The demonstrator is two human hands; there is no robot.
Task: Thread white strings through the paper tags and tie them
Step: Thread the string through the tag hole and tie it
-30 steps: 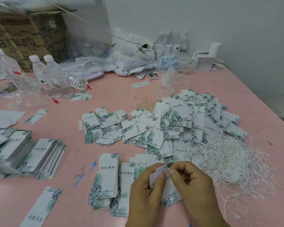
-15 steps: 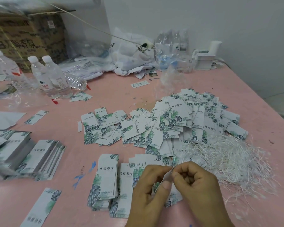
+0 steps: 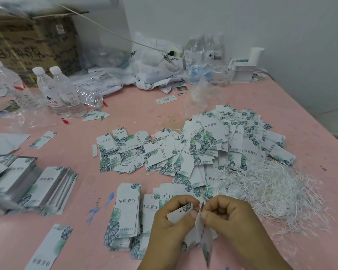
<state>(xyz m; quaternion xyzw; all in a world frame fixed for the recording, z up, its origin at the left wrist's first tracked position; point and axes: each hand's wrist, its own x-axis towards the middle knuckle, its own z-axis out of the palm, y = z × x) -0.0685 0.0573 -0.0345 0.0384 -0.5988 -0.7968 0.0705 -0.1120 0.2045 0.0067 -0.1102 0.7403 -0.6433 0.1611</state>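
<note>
Fingers of left hand (image 3: 170,221) pinch a paper tag (image 3: 180,213), punched hole showing; right hand (image 3: 228,219) pinches a second tag (image 3: 204,238) hanging edge-on beside it. No string visible in either grip. String pile (image 3: 271,191) lies just right of the hands. Risks: tags slipping apart and holes misaligning; one pulled strand dragging the tangle.

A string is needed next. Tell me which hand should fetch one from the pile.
Right. The white strings lie just beyond the right hand, on its side. The left hand grips the punched tag and is farther away.
</note>
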